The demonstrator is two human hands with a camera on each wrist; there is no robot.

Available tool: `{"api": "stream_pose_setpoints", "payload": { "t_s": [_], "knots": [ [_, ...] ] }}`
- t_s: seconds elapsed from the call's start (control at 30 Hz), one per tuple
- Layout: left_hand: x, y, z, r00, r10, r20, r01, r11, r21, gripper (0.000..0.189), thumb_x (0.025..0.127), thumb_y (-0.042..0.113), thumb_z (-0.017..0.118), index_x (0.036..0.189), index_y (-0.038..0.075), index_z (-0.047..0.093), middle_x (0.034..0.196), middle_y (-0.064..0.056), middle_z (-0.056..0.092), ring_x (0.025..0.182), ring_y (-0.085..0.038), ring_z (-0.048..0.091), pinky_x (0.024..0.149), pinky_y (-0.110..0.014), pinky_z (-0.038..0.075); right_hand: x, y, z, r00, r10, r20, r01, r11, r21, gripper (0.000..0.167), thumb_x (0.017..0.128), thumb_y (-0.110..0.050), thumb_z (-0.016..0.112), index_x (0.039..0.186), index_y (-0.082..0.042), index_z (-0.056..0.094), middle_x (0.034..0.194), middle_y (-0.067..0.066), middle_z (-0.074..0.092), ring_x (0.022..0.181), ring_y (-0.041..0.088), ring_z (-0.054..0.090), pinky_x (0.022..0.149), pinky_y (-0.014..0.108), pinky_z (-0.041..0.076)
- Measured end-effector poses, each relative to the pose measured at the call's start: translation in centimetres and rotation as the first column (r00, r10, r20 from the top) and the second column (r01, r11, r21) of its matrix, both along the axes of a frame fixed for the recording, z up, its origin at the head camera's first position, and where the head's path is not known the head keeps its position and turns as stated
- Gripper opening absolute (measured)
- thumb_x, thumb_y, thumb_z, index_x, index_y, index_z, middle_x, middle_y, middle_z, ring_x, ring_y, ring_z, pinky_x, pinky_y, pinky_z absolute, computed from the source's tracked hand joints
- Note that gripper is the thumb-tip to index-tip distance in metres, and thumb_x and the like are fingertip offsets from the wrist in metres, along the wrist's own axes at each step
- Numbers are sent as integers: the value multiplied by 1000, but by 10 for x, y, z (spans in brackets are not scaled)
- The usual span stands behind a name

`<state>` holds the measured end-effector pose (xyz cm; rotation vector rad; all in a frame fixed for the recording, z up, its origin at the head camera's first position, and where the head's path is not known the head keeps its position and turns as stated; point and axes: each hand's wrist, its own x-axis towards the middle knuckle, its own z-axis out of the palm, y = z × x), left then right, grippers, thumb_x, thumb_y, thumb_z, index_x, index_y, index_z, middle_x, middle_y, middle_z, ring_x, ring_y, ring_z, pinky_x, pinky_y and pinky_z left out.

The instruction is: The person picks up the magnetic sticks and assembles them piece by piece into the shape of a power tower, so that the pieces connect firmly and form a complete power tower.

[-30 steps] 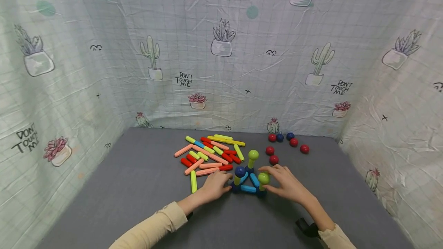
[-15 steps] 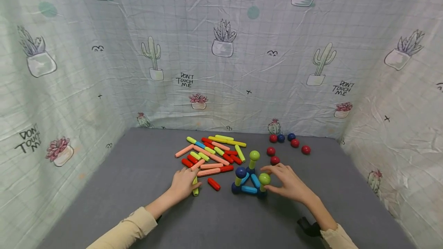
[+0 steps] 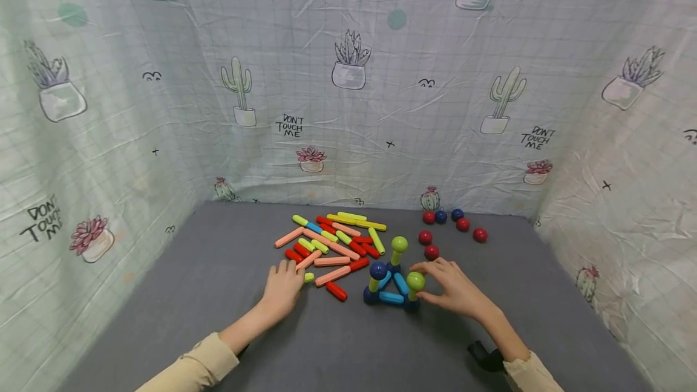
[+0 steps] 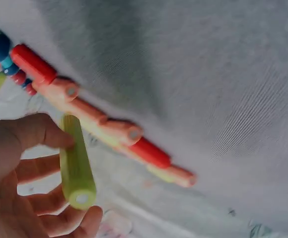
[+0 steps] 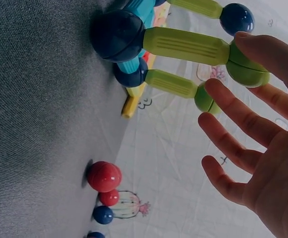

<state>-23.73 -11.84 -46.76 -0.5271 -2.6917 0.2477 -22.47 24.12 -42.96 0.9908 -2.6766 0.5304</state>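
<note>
My left hand [image 3: 283, 288] pinches a yellow-green rod [image 4: 78, 163] between thumb and fingers, at the near left of the rod pile; a light metal tip shows at the rod's end. The thumb and index finger of my right hand [image 3: 454, 289] hold a green ball [image 3: 416, 281], which caps an upright green rod [image 5: 186, 46]. That rod stands on a corner of a triangle of blue rods [image 3: 391, 298] joined by dark blue balls [image 5: 116, 35]. Two more uprights rise from the other corners, one topped by a dark blue ball [image 3: 378, 270], the other by a green ball [image 3: 399, 244].
Left of the triangle lies a loose red rod [image 3: 336, 291]. Beyond it spreads a pile of salmon [image 3: 332, 261], red, green and yellow rods. Several red balls [image 3: 425, 236] and a few blue balls [image 3: 457, 215] lie at the back right. A patterned cloth [image 3: 348, 138] encloses the grey table [image 3: 218, 295].
My left hand has gone left from the triangle to the yellow-green rod and taken hold of it. A red rod now shows left of the triangle. My right hand stays at its ball.
</note>
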Motion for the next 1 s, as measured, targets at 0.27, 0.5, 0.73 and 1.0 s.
{"api": "stream_pose_setpoints", "payload": {
  "t_s": [0.27, 0.5, 0.73, 1.0],
  "knots": [
    [21, 25, 36, 907, -288, -308, 294, 955, -29, 33, 68, 8, 74, 97, 15, 61, 90, -6, 53, 83, -23, 48, 71, -40, 39, 3, 2, 1, 999, -19, 37, 18, 1000, 3, 44, 74, -28, 71, 114, -23, 54, 101, -11, 61, 94, 9, 49, 76, 36, 36],
    [31, 83, 52, 748, -561, -355, 495, 827, -266, 30, 77, 22, 69, 105, 23, 59, 98, 0, 57, 95, -19, 50, 87, -51, 35, 2, 1, 0, 1000, -12, 15, 12, 1000, -7, 41, 75, -29, 70, 112, -20, 56, 100, -11, 61, 93, 10, 50, 75, 34, 37],
    [11, 126, 36, 613, -640, -463, 444, 764, -468, 27, 96, 11, 35, 93, 23, 60, 93, 6, 61, 95, -15, 50, 93, -47, 28, 0, 3, -3, 1000, 1, -11, -2, 999, -38, 40, 74, -25, 72, 110, -21, 57, 100, -9, 61, 91, 14, 52, 73, 34, 39],
    [3, 144, 23, 612, -657, -441, 406, 739, -537, 38, 96, 6, 31, 82, 26, 60, 91, 9, 56, 92, -10, 51, 95, -47, 30, 0, 7, -4, 999, 3, -45, -5, 999, -43, 40, 74, -24, 72, 111, -20, 57, 99, -8, 61, 90, 11, 52, 73, 37, 40]
  ]
}}
